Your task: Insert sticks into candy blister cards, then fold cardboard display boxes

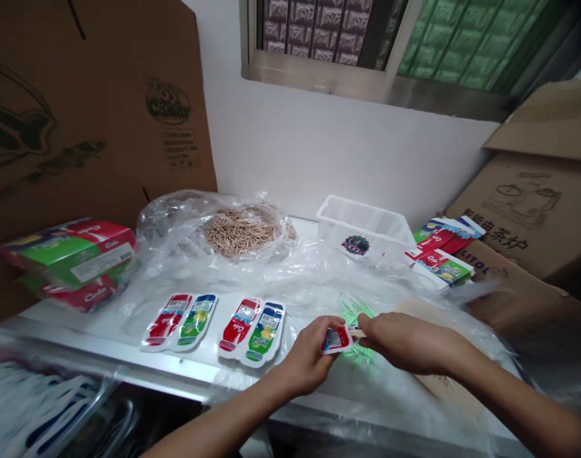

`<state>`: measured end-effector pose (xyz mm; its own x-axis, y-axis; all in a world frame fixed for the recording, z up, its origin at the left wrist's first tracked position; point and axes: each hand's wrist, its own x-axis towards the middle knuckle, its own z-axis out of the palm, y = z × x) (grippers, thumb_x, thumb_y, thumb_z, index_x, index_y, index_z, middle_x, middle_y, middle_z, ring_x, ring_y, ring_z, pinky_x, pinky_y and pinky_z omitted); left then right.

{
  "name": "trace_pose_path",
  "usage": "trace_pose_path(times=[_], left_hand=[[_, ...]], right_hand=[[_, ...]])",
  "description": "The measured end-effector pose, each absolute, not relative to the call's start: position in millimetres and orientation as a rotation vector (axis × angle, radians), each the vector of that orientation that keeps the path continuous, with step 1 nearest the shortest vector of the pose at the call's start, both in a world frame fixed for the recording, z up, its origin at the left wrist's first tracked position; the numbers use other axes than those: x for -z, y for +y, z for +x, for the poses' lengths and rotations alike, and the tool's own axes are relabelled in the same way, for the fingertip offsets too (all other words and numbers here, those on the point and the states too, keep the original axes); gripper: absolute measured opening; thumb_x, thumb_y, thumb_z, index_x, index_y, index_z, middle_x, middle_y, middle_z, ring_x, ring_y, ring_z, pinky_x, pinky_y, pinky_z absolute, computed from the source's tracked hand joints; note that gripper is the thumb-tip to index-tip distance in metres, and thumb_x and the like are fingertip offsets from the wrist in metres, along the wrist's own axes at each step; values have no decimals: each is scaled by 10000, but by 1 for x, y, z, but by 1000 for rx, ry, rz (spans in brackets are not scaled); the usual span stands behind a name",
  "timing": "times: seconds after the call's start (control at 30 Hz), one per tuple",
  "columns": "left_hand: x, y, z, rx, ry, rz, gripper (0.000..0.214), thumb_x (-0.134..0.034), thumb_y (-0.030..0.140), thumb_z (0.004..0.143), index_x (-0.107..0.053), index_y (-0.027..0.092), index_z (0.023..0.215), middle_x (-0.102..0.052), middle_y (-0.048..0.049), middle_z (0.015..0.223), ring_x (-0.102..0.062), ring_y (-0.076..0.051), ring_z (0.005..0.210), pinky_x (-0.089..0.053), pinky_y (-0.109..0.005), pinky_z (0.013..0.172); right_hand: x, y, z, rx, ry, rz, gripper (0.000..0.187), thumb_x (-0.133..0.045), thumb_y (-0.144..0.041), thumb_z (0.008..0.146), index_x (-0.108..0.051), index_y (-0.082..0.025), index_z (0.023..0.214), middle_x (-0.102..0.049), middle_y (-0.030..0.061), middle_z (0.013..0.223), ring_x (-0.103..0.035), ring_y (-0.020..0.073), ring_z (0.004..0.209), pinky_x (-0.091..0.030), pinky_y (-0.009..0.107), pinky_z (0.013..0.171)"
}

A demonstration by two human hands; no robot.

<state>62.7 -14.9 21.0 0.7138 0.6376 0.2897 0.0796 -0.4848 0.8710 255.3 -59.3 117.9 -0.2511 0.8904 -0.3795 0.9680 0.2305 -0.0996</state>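
My left hand [309,356] is closed on a small red, white and blue packet [337,340], printed like a cola bottle. Against the packet's right end, my right hand [405,342] pinches a thin, light tan stick [356,333]; its far end is hidden. Below both hands, several bright green sticks [360,356] lie spread on clear plastic. To the left lie two groups of bottle-shaped packets, each with a red cola packet [239,327] beside a green and blue one [266,334]. A heap of tan sticks [240,232] sits in an opened clear bag farther back.
A white plastic basket [367,222] stands by the wall, with printed cartons [443,248] to its right. Wrapped red and green boxes [81,254] lie at the left. Large cardboard boxes [104,95] flank the white table [123,346].
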Motion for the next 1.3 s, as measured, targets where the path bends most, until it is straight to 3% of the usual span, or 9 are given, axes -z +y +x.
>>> trace_pose_path(times=[0.13,0.23,0.47,0.6,0.7,0.77,0.83,1.07,1.3], left_hand=[[-19,-18,66,-712,603,2227,449,-454,59,711,-488,174,1144,-569,-125,1135,-513,-255,1043,-400,-384,914],[-22,-24,69,-647,673,2261,309,-433,82,745,-542,180,1016,-613,-116,984,-548,-262,907,-416,-379,822],[-26,-33,66,-687,674,1845,182,-508,339,837,-577,210,946,-634,-61,820,-561,-224,738,-386,-292,674],[-19,-26,66,-704,653,1461,292,-463,453,866,-556,181,822,-587,-24,749,-514,-169,694,-384,-259,645],[-14,-22,64,-740,610,1261,322,-495,463,850,-568,149,851,-582,-22,774,-501,-153,705,-386,-256,665],[-12,-21,62,-748,623,1218,328,-532,461,828,-579,137,846,-571,-17,754,-487,-144,688,-376,-255,658],[-11,-22,60,-738,628,1186,341,-562,472,805,-582,132,836,-565,-15,740,-481,-142,678,-369,-254,649],[-9,-24,58,-739,630,1055,397,-604,541,750,-548,149,785,-490,28,644,-388,-94,566,-301,-214,549],[1,-26,59,-734,620,1048,407,-594,547,763,-544,147,817,-460,32,638,-361,-84,547,-281,-208,529]], right_hand=[[-113,-56,237,288,2131,1742,400,-520,-42,752,-508,-104,1147,-691,198,846,-676,338,760,-403,316,550],[-114,-54,220,185,2098,1786,498,-587,-11,675,-484,-105,1154,-690,198,807,-678,342,716,-421,323,549],[-120,-45,218,318,2383,1598,354,-522,-49,715,-518,-152,1054,-683,122,868,-646,250,792,-378,266,597],[-103,-41,231,736,2576,2042,273,-496,-142,773,-527,-192,1039,-649,37,835,-586,172,772,-379,241,638],[-79,-43,232,1429,2468,2281,154,-506,-296,826,-576,-175,891,-586,-6,720,-513,126,653,-374,222,587],[-64,-45,228,1817,2372,2311,254,-516,-405,837,-589,-164,805,-536,-20,669,-461,107,607,-358,217,559],[-55,-47,222,1977,2318,2382,303,-543,-454,820,-592,-158,775,-501,-30,647,-424,96,587,-340,216,549],[-48,-48,214,1814,2357,2571,192,-546,-342,774,-526,-180,674,-427,-52,588,-392,96,560,-322,214,521],[-46,-58,206,1702,2331,2705,205,-519,-386,813,-577,-191,791,-558,-19,700,-502,138,658,-385,239,604]])
